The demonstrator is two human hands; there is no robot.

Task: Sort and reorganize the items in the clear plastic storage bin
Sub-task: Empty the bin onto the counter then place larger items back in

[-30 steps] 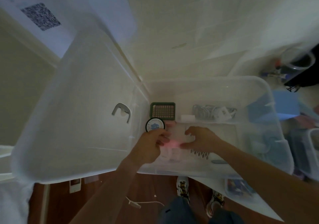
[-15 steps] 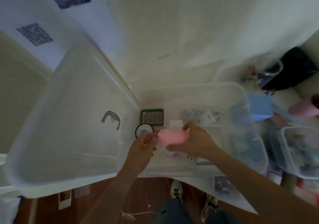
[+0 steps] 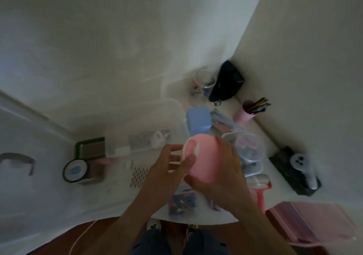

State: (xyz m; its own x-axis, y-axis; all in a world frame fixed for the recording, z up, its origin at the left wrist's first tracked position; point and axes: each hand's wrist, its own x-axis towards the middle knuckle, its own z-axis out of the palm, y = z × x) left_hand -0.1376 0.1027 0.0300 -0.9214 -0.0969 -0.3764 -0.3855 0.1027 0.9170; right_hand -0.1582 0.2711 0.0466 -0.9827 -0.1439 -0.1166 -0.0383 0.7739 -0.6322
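Your right hand gripping a rounded pink case, left hand pinching its white loop, above the clear bin, no writing legible

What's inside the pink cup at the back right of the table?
Dark, thin sticks, perhaps pens or brushes, poke out of the pink cup. Their lower ends and anything else inside are hidden by its wall.
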